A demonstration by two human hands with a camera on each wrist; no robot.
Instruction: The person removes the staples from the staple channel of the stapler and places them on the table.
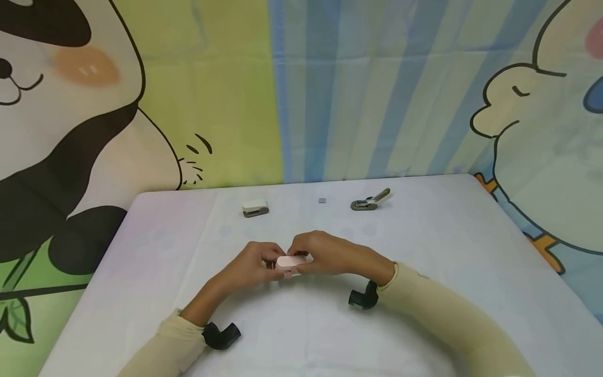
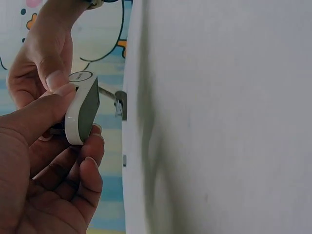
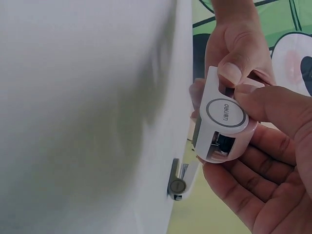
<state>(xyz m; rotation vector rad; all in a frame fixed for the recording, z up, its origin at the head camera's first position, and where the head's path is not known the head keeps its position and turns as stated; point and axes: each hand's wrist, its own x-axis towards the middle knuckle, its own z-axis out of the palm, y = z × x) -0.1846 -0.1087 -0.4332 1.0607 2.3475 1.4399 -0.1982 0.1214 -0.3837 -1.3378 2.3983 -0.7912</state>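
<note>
A small mini stapler [image 1: 288,262], pink on one side and white with a grey base on the other, is held between both hands above the table. My left hand [image 1: 254,263] pinches one end with thumb and fingers. At the other end my right hand [image 1: 327,254] grips it, thumb close to the left thumb. In the right wrist view the stapler [image 3: 225,113] shows a round printed disc on its side and a dark opening at one end. The left wrist view shows the grey-green base of the stapler [image 2: 89,114].
On the white-covered table [image 1: 188,246], behind the hands, sit a white-and-grey mini stapler [image 1: 255,208], a small grey staple strip [image 1: 322,200] and a stapler with its lever raised [image 1: 369,201]. A patterned cloth [image 1: 235,104] hangs behind the table.
</note>
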